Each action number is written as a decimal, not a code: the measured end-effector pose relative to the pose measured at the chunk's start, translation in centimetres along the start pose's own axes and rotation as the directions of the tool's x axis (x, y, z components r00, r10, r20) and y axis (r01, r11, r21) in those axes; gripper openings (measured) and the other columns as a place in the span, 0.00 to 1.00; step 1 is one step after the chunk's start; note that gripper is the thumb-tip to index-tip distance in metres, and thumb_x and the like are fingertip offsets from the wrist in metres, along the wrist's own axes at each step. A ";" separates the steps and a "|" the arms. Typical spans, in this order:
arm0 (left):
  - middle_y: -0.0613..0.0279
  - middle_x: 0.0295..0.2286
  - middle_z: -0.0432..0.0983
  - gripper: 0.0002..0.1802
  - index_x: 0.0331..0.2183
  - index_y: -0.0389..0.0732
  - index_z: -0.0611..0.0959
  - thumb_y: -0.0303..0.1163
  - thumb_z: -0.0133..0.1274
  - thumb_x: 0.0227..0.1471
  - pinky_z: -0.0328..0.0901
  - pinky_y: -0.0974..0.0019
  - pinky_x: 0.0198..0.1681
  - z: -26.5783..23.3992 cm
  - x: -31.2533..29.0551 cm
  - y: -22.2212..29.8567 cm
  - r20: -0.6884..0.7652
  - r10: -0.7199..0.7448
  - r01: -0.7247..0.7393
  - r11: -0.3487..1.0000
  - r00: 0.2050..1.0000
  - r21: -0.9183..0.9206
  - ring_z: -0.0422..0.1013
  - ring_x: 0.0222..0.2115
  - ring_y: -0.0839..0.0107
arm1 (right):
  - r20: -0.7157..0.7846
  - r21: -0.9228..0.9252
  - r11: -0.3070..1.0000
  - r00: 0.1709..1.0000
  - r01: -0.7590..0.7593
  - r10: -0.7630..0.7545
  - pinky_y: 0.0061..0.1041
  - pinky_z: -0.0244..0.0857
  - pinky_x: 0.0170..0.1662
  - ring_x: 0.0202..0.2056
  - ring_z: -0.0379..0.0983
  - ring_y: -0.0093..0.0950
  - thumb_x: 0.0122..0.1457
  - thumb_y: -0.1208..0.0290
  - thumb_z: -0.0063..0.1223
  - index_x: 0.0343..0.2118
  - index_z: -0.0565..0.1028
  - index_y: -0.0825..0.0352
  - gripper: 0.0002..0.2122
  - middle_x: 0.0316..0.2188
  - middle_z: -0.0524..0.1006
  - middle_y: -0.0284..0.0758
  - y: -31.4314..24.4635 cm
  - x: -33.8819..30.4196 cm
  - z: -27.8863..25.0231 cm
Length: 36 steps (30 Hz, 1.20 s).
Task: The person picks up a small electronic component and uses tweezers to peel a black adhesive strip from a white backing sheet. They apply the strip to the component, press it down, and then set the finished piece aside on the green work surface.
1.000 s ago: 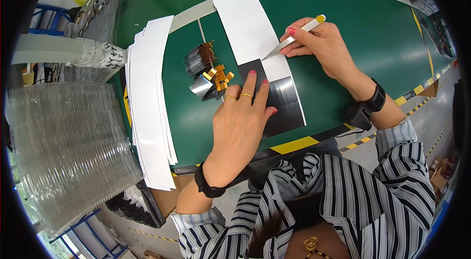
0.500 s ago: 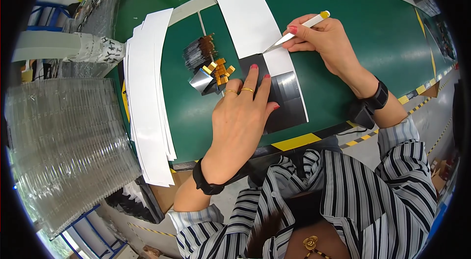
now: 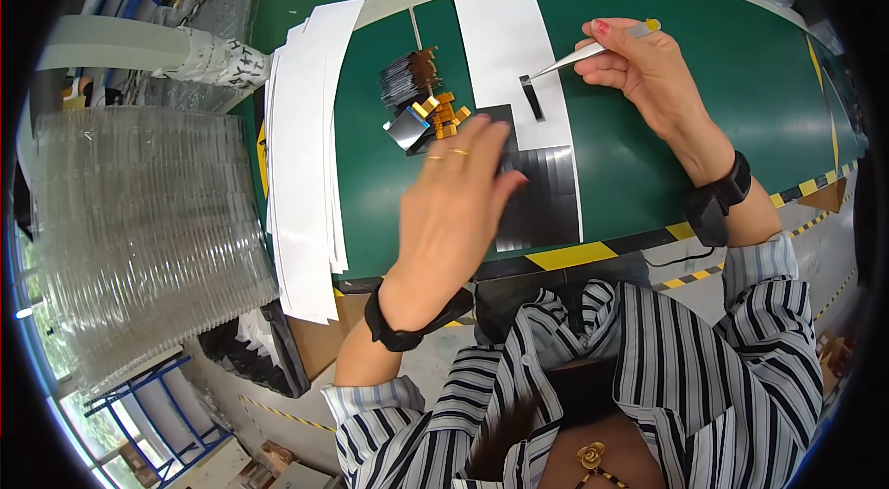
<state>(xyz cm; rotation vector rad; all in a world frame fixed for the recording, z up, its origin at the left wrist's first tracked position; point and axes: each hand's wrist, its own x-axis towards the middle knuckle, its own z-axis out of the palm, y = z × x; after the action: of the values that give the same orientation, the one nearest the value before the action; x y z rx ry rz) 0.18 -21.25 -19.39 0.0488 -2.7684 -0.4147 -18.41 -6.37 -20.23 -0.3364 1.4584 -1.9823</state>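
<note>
My right hand (image 3: pixel 648 86) grips metal tweezers (image 3: pixel 585 53) with a yellow end. A narrow black strip (image 3: pixel 532 102) hangs from their tips over a long white sheet (image 3: pixel 491 31). On the near part of that sheet, black strips (image 3: pixel 544 197) lie side by side in a block. My left hand (image 3: pixel 449 202) is open, its fingers stretched out at the left edge of the black pieces; whether they touch is unclear. Beyond its fingertips lie small gold-coloured pieces (image 3: pixel 448 114), a shiny silver-and-black piece (image 3: pixel 407 129) and a bunch of thin dark strips (image 3: pixel 407 80).
A stack of long white sheets (image 3: pixel 301 165) lies on the green table (image 3: pixel 685 137) at the left. Farther left stands a pile of clear ridged plastic trays (image 3: pixel 148 230). Yellow-and-black tape (image 3: pixel 574 256) runs along the near table edge.
The tweezers have moved away from the black pieces and now carry a strip up over the white sheet. My left hand has shifted left off the black block. The whole view has shifted slightly.
</note>
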 end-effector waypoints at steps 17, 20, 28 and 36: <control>0.57 0.26 0.73 0.10 0.33 0.33 0.76 0.27 0.50 0.46 0.66 0.72 0.25 -3.1 -1.9 -1.7 0.056 -0.514 0.459 0.705 0.856 -0.540 0.70 0.24 0.71 | 0.057 0.035 0.998 0.996 0.060 -0.062 0.17 0.69 0.30 0.26 0.74 0.24 0.55 0.70 0.45 0.35 0.70 0.74 0.11 0.29 0.74 0.39 -0.3 -0.7 0.3; 0.56 0.26 0.74 0.09 0.32 0.32 0.76 0.26 0.49 0.47 0.67 0.72 0.27 -4.6 0.1 -1.5 0.354 -0.554 0.596 0.347 0.753 -0.725 0.71 0.24 0.72 | 0.106 0.134 0.980 0.980 0.151 -0.165 0.17 0.69 0.31 0.27 0.73 0.24 0.56 0.69 0.43 0.35 0.69 0.74 0.11 0.30 0.74 0.40 -0.6 -0.5 -0.1; 0.55 0.26 0.74 0.07 0.30 0.30 0.77 0.23 0.47 0.47 0.67 0.72 0.27 -1.0 5.0 -2.3 0.553 -0.315 0.526 -0.173 0.771 -0.833 0.71 0.23 0.70 | -0.023 0.277 0.910 0.949 0.307 -0.313 0.17 0.69 0.32 0.29 0.73 0.25 0.56 0.69 0.43 0.35 0.70 0.73 0.11 0.32 0.73 0.41 -1.7 0.0 -1.4; 0.55 0.24 0.69 0.13 0.33 0.31 0.76 0.22 0.50 0.38 0.65 0.69 0.25 1.8 5.1 -1.2 -0.032 0.207 -0.203 0.975 0.978 0.092 0.68 0.26 0.63 | -0.068 0.302 0.894 0.943 0.331 -0.326 0.18 0.69 0.33 0.29 0.73 0.25 0.56 0.69 0.43 0.35 0.70 0.73 0.11 0.32 0.73 0.41 -2.1 0.4 -1.9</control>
<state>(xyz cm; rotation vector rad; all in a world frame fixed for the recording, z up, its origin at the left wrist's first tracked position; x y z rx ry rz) -5.23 -22.33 -19.66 -0.2031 -2.7139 -0.2340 -20.54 -4.78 -19.00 -0.4529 1.1259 -2.4493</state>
